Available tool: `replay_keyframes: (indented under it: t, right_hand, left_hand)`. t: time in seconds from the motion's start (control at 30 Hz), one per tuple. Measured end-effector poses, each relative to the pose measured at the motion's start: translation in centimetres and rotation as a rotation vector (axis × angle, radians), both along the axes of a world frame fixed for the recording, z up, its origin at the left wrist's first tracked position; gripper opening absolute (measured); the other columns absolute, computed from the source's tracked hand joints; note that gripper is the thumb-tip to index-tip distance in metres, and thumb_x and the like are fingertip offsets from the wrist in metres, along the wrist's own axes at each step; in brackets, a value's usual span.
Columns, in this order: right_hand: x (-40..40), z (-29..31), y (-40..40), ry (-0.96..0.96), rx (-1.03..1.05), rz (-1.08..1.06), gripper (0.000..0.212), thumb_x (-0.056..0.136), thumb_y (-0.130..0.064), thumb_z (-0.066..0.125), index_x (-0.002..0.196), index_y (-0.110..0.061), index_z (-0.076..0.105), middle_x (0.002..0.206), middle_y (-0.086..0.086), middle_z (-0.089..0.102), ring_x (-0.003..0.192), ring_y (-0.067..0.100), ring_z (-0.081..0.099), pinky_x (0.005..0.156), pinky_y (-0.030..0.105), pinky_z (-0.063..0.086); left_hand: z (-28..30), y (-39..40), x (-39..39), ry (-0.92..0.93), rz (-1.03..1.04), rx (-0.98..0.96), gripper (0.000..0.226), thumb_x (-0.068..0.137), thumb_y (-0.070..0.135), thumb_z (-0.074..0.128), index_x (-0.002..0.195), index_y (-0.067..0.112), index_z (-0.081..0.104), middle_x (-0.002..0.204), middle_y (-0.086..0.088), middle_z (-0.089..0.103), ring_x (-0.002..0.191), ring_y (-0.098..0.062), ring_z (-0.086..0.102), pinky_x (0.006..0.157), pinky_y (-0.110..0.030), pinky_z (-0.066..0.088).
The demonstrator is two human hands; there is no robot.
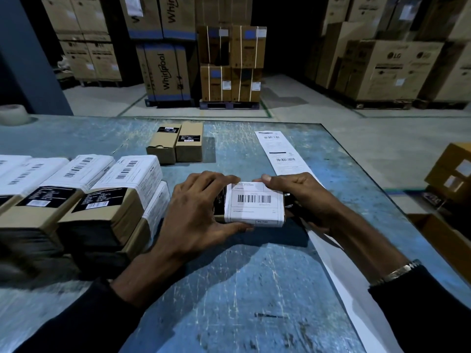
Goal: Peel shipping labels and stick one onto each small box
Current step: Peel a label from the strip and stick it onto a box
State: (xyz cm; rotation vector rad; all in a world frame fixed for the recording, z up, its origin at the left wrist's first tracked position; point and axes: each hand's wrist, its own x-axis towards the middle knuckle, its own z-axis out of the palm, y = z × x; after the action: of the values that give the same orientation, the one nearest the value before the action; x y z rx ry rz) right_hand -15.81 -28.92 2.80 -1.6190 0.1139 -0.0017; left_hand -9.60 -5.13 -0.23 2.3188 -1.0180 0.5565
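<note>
Gripping labelled box (254, 203) (both hands).

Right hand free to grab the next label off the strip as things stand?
Probably not yet. The right hand is gripping the labelled box together with the left hand. The label strip lies bare on the table just beyond it, so once it lets go nothing blocks the way.
</note>
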Motion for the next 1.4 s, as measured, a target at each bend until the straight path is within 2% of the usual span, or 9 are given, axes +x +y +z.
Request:
replay_keyframes:
  t: [0.2, 0.3, 0.4, 0.57, 0.7, 0.8, 0.87, 1.03, 1.4]
  right_hand:
    - [1.6, -1.4, 0.2, 0.045, 0.111, -0.147, 0.038, 0.105, -0.049, 0.061, 0.099, -0.018, 0.083, 0.112, 0.016, 0.081, 0.119, 0.050, 0.069, 0.097, 0.060, 0.051]
    - [1.4, -0.9, -0.2, 0.062, 0.066, -0.018, 0.045, 0.102, -0.055, 0.059, 0.125, -0.020, 0.076, 0.120, 0.008, 0.080, 0.120, 0.033, 0.072, 0.108, 0.054, 0.053]
    - [0.7, -0.8, -1.3, 0.022, 0.031, 0.177, 0.058, 0.086, -0.023, 0.083, 0.141, -0.026, 0.065, 0.131, 0.010, 0.075, 0.124, 0.031, 0.071, 0.106, 0.046, 0.056]
    - [0.5, -1.3, -1.2, -0.065, 0.065, 0.305, 0.064, 0.085, 0.005, 0.079, 0.143, -0.017, 0.065, 0.138, 0.009, 0.072, 0.131, 0.027, 0.067, 0.105, 0.038, 0.058]
    - [0.5, -1.9, 0.0, -0.056, 0.028, 0.432, 0.067, 0.085, 0.002, 0.078, 0.147, -0.018, 0.062, 0.142, 0.007, 0.070, 0.136, 0.024, 0.063, 0.110, 0.037, 0.054]
    - [0.7, -1.9, 0.8, -0.093, 0.037, 0.497, 0.066, 0.092, 0.014, 0.068, 0.152, -0.011, 0.056, 0.147, 0.009, 0.066, 0.139, 0.027, 0.061, 0.110, 0.035, 0.053]
    - [0.7, -1.9, 1.4, -0.107, 0.045, 0.517, 0.065, 0.094, 0.016, 0.065, 0.153, -0.009, 0.054, 0.147, 0.009, 0.065, 0.139, 0.027, 0.061, 0.112, 0.036, 0.052]
    - [1.1, -2.8, 2.3, -0.222, -0.257, 0.236, 0.059, 0.086, -0.013, 0.086, 0.141, -0.023, 0.068, 0.138, -0.010, 0.071, 0.129, 0.002, 0.065, 0.112, 0.028, 0.052]
    - [2.0, -4.6, 1.0, -0.333, -0.623, 0.025, 0.021, 0.084, -0.029, 0.090, 0.099, -0.039, 0.080, 0.108, -0.021, 0.075, 0.103, -0.012, 0.068, 0.087, 0.007, 0.052]
  left_hand:
    - [0.1, -0.2, -0.7, 0.074, 0.037, -0.006, 0.084, 0.071, 0.093, 0.061, 0.131, 0.034, 0.065, 0.116, 0.013, 0.068, 0.101, -0.011, 0.057, 0.085, -0.047, 0.052]
    - [0.4, -0.1, -1.1, 0.036, 0.149, 0.038, 0.080, 0.073, 0.094, 0.058, 0.125, 0.034, 0.067, 0.110, 0.012, 0.068, 0.096, -0.012, 0.056, 0.085, -0.044, 0.050]
    - [1.0, 0.0, -2.3, 0.046, 0.233, 0.078, 0.074, 0.078, 0.089, 0.056, 0.128, 0.035, 0.065, 0.118, 0.011, 0.066, 0.099, -0.013, 0.057, 0.084, -0.041, 0.049]
    - [1.6, 0.2, -6.3, 0.045, 0.336, 0.217, 0.076, 0.084, 0.077, 0.046, 0.140, 0.029, 0.062, 0.141, 0.004, 0.061, 0.120, -0.019, 0.057, 0.093, -0.043, 0.044]
    - [2.2, 0.7, -8.5, -0.020, 0.335, 0.232, 0.053, 0.087, 0.063, 0.054, 0.116, 0.021, 0.071, 0.132, -0.003, 0.070, 0.115, -0.025, 0.064, 0.091, -0.044, 0.050]
    - [2.6, 0.7, -9.2, -0.022, 0.236, 0.262, 0.055, 0.089, 0.047, 0.061, 0.137, 0.020, 0.065, 0.146, -0.003, 0.063, 0.129, -0.024, 0.063, 0.106, -0.038, 0.047]
    - [2.9, 0.4, -9.4, 0.031, 0.167, 0.307, 0.062, 0.100, 0.035, 0.054, 0.159, 0.023, 0.043, 0.166, 0.004, 0.041, 0.151, -0.016, 0.041, 0.118, -0.027, 0.020]
    - [2.4, 0.0, -8.7, 0.098, 0.230, 0.394, 0.067, 0.112, 0.022, 0.040, 0.169, 0.025, 0.005, 0.177, 0.007, 0.004, 0.162, -0.008, 0.003, 0.116, -0.017, -0.012]
    - [2.7, 0.4, -6.0, 0.101, 0.482, 0.505, 0.076, 0.105, 0.015, 0.049, 0.167, 0.009, 0.006, 0.175, -0.011, 0.011, 0.162, -0.026, 0.012, 0.129, -0.038, 0.017]
